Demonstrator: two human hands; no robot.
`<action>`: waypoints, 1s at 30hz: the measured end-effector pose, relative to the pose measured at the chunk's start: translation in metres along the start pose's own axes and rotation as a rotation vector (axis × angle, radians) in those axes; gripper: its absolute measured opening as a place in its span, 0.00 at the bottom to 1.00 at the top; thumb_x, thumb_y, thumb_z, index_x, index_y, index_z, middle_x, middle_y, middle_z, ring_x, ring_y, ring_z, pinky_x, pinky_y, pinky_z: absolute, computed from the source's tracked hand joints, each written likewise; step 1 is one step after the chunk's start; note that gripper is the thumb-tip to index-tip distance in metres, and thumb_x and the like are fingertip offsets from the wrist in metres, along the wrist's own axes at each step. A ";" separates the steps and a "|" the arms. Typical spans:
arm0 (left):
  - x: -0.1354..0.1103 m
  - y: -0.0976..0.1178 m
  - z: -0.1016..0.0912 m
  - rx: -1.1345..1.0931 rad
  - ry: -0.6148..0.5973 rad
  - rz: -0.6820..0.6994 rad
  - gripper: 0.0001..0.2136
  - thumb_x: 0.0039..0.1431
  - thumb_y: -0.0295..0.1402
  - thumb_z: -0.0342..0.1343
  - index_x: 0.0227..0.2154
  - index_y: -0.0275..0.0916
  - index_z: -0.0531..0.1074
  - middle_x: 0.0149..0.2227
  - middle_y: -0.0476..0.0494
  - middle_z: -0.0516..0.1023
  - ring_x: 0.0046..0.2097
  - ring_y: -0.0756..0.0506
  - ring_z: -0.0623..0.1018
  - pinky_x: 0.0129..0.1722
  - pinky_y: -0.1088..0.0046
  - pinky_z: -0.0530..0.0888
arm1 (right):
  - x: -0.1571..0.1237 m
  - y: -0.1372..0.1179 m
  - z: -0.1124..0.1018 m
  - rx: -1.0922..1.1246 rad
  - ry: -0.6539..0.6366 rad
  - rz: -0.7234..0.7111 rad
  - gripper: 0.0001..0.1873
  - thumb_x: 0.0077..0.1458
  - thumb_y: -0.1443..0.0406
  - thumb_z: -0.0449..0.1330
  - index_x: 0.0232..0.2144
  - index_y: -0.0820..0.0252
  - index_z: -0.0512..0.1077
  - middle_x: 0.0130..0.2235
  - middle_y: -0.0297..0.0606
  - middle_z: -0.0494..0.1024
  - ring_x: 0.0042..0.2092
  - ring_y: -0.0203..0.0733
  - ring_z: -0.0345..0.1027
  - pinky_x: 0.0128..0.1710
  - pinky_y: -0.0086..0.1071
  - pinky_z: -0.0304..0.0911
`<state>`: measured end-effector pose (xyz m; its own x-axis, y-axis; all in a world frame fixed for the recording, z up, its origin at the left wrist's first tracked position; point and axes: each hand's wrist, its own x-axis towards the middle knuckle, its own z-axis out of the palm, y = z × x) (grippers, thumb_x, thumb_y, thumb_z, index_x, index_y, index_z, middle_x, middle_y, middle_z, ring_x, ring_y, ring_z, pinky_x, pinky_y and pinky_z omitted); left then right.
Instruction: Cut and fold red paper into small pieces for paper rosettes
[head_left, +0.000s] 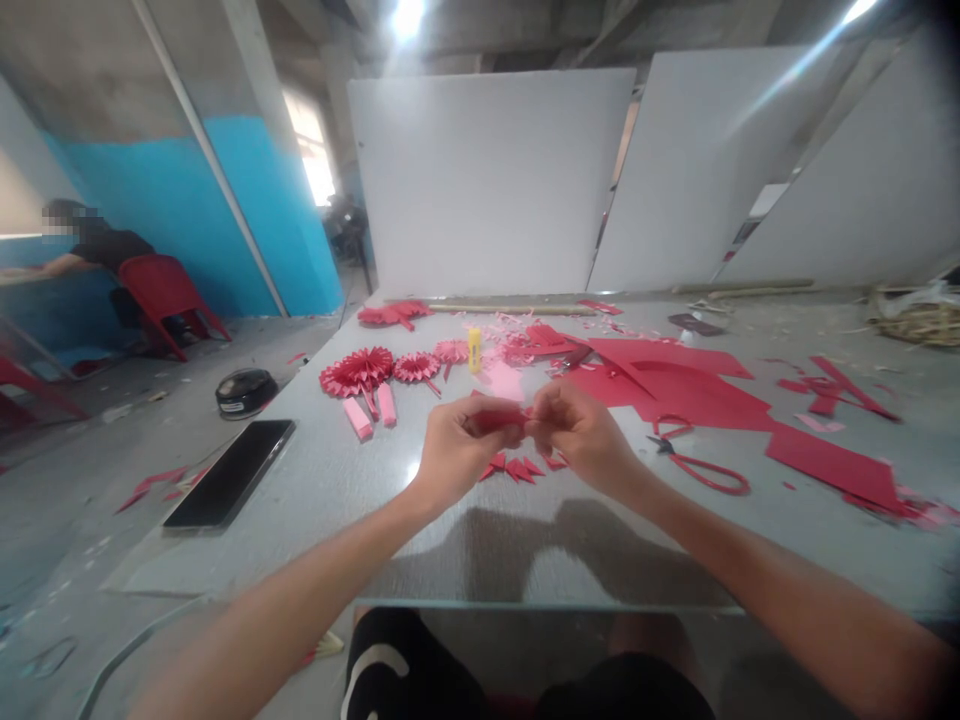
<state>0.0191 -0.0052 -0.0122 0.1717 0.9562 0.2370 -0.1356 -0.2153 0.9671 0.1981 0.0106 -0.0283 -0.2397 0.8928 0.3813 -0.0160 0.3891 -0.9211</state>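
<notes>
Both hands meet over the middle of the table, pinching a small piece of red paper [496, 412] between them. My left hand [463, 445] is closed on its left part, the thumb laid along it. The fingertips of my right hand [574, 430] are pressed together at its right end. My fingers hide much of the piece, so its full shape cannot be made out. Just below my hands lie several small pointed red paper pieces [514, 468]. Right of my right hand rest scissors with red handles [709, 472], their blades pointing left.
Pleated red paper fans [358, 372], folded pink paper strips [358, 419] and a yellow tube [474, 350] stand or lie left of centre. Red paper sheets [690, 385] cover the right. A phone [229, 475] lies at the left edge. A person [109, 245] sits far left.
</notes>
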 end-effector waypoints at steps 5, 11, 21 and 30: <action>0.001 -0.003 -0.002 0.048 -0.009 0.040 0.17 0.48 0.22 0.62 0.44 0.32 0.79 0.31 0.41 0.84 0.32 0.46 0.83 0.37 0.68 0.82 | -0.001 0.001 -0.003 -0.117 -0.038 -0.032 0.06 0.57 0.64 0.62 0.36 0.56 0.67 0.23 0.26 0.72 0.23 0.34 0.68 0.24 0.28 0.62; 0.001 -0.007 -0.004 0.142 -0.023 0.151 0.16 0.50 0.20 0.60 0.43 0.33 0.80 0.47 0.35 0.82 0.37 0.44 0.84 0.37 0.69 0.83 | -0.004 0.009 -0.004 -0.373 -0.024 -0.184 0.06 0.64 0.60 0.58 0.41 0.55 0.68 0.25 0.30 0.75 0.24 0.34 0.69 0.26 0.29 0.64; 0.000 -0.014 -0.005 0.125 -0.080 0.305 0.15 0.51 0.21 0.61 0.42 0.38 0.79 0.51 0.38 0.76 0.42 0.44 0.82 0.36 0.72 0.82 | -0.006 0.009 -0.004 -0.359 -0.078 -0.198 0.07 0.64 0.59 0.59 0.40 0.54 0.67 0.26 0.29 0.73 0.23 0.35 0.68 0.23 0.27 0.62; 0.002 -0.008 -0.004 0.211 -0.049 0.402 0.12 0.53 0.20 0.59 0.39 0.38 0.79 0.48 0.38 0.74 0.42 0.46 0.79 0.33 0.75 0.80 | -0.004 0.002 -0.003 -0.422 -0.171 -0.192 0.07 0.67 0.60 0.54 0.38 0.55 0.69 0.24 0.30 0.74 0.23 0.35 0.68 0.26 0.27 0.63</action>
<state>0.0165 -0.0010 -0.0204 0.1928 0.7791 0.5966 0.0003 -0.6080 0.7939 0.2016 0.0082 -0.0320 -0.4271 0.7598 0.4902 0.3111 0.6325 -0.7093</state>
